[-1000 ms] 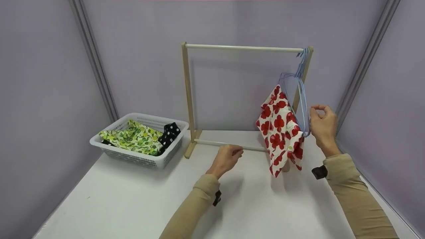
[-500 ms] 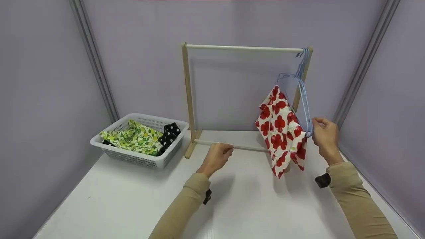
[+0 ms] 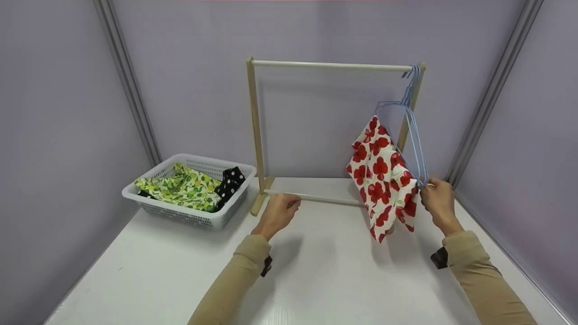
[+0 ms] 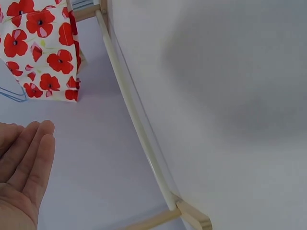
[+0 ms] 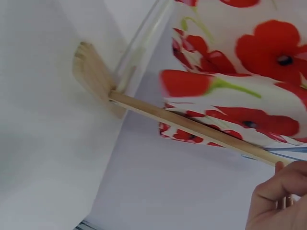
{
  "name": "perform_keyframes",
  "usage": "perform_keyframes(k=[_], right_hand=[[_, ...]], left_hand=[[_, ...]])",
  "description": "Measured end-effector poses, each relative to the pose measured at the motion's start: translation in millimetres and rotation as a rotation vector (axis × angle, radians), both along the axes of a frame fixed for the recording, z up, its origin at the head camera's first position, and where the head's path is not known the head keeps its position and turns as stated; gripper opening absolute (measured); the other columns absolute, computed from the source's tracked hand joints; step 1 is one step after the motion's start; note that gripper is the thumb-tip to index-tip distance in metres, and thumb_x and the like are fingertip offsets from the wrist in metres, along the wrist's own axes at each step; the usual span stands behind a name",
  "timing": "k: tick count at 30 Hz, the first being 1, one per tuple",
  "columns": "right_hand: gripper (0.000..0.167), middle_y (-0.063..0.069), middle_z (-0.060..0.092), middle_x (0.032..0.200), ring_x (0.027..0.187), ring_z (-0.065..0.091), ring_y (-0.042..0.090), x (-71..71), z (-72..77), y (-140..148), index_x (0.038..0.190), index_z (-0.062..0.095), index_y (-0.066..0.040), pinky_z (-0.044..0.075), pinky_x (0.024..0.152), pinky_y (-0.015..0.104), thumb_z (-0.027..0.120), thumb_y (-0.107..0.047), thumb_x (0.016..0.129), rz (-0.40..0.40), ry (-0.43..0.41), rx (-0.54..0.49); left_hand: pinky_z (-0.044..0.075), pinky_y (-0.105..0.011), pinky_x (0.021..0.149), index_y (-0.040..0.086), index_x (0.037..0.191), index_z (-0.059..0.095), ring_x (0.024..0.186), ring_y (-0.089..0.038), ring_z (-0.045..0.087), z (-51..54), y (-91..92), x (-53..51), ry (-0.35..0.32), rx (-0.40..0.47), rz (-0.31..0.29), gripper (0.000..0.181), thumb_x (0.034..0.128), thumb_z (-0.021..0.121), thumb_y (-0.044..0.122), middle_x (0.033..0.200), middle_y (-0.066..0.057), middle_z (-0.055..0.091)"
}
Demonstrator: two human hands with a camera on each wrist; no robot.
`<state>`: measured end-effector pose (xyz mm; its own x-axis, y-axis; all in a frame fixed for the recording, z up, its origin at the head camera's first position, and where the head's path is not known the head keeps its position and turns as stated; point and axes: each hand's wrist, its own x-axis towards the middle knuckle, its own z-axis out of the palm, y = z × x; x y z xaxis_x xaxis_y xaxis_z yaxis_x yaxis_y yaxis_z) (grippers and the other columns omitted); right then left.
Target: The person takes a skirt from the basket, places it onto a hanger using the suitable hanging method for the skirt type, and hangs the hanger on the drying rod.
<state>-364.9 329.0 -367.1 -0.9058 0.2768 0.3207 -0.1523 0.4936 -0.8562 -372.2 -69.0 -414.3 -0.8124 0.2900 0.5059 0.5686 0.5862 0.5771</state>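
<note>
Flowered cloth (image 3: 379,180) at rack's (image 3: 255,126) right end: right hand (image 3: 438,198) lowered, now reaches hanger (image 3: 415,131) corner, grip unclear; left hand (image 3: 278,213) empty.

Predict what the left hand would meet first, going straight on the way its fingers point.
Probably the red-flowered cloth; the left hand points towards it, though depth is unclear and the lower rail appears near that line.

White bench (image 3: 149,280), pale lilac-grey behind and beside it

A plain back wall (image 3: 189,108) meets a left wall (image 3: 58,135) and right wall (image 3: 537,149) at grey metal posts (image 3: 129,81); soft-edged shadows (image 3: 289,248) lie across the bench.
</note>
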Motion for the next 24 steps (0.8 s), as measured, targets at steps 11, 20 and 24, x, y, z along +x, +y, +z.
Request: perform_keyframes(k=[11, 20, 24], right_hand=[[0.037, -0.001, 0.058, 0.075, 0.06, 0.051, 0.008, 0.2, -41.3, 5.1, 0.121, 0.06, 0.006, 0.047, 0.05, 0.025, 0.043, -0.019, 0.101, 0.087, -0.15, 0.135], [0.055, 0.023, 0.06, 0.119, 0.086, 0.058, 0.014, -0.8, -69.8, 1.3, 0.137, 0.045, 0.01, 0.052, 0.07, 0.023, 0.032, -0.034, 0.106, 0.245, -0.277, 0.097], [0.071, 0.03, 0.044, 0.135, 0.103, 0.054, 0.025, 0.8, -81.5, 0.8, 0.146, 0.027, 0.012, 0.049, 0.082, 0.027, 0.029, -0.047, 0.105, 0.282, -0.363, 0.11]], left_hand=[[0.054, -0.032, 0.065, 0.004, 0.09, 0.076, 0.07, -0.014, 0.063, -12.3, -35.9, 3.3, 0.078, -0.001, 0.085, 0.015, 0.0937, 0.061, 0.004, 0.08, -0.006, 0.072], [0.056, -0.04, 0.064, 0.004, 0.1, 0.077, 0.071, -0.024, 0.069, -6.3, -77.8, 7.7, 0.111, 0.047, 0.396, 0.014, 0.0927, 0.065, 0.01, 0.087, -0.011, 0.075], [0.056, -0.044, 0.07, 0.002, 0.097, 0.076, 0.082, -0.029, 0.07, -3.9, -99.8, 5.5, 0.152, 0.013, 0.493, 0.014, 0.0916, 0.066, 0.009, 0.093, -0.015, 0.075]])
